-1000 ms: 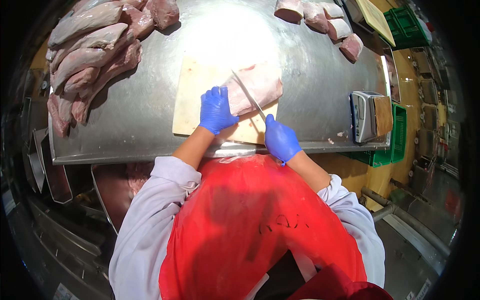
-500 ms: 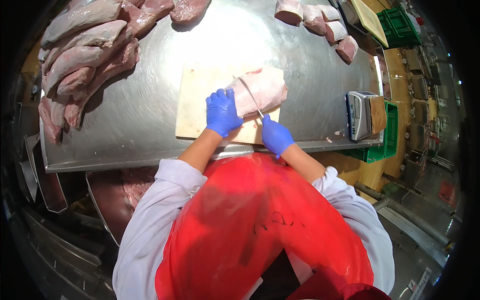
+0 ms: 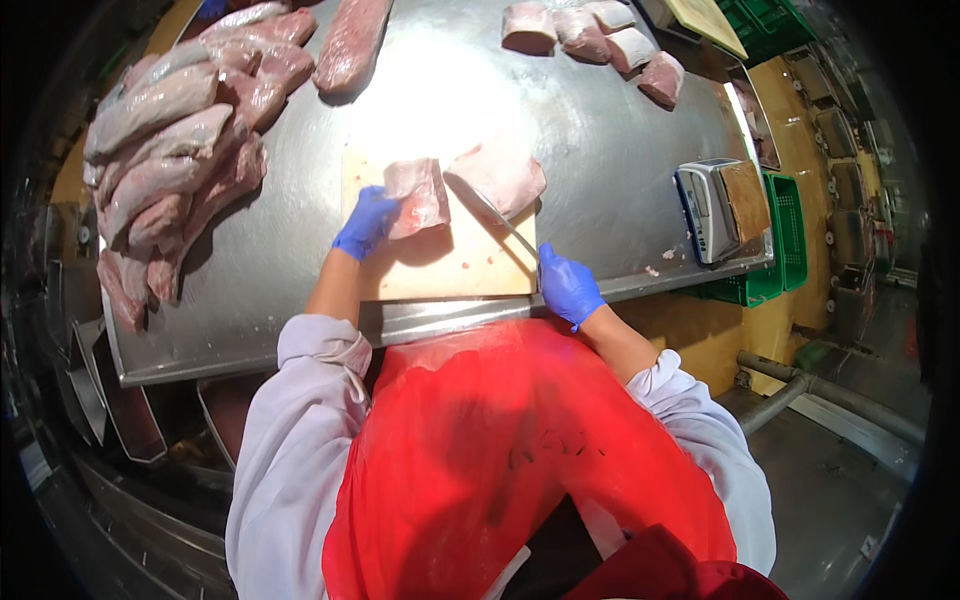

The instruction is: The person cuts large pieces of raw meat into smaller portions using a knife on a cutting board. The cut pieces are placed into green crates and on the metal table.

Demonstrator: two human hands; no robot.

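A pale wooden cutting board [image 3: 465, 270] lies on the steel table [image 3: 590, 130]. Two pink pieces of meat sit on it. My left hand [image 3: 364, 222], in a blue glove, grips the left cut piece [image 3: 418, 196] and holds it apart from the right piece [image 3: 500, 176]. In a blue glove too, my right hand [image 3: 568, 284] is shut on the handle of a knife [image 3: 497, 218]. Its thin blade reaches up-left to the edge of the right piece.
Several long slabs of raw meat [image 3: 165, 150] are heaped at the table's left, one more [image 3: 350, 45] at the top. Cut chunks [image 3: 600, 40] lie top right. A small scale [image 3: 715, 205] stands at the right edge, green crates [image 3: 775, 240] beyond it.
The one slab on the board is now two pieces. My left hand has pulled the cut piece leftward. The knife has come out of the cut and rests by the right piece.
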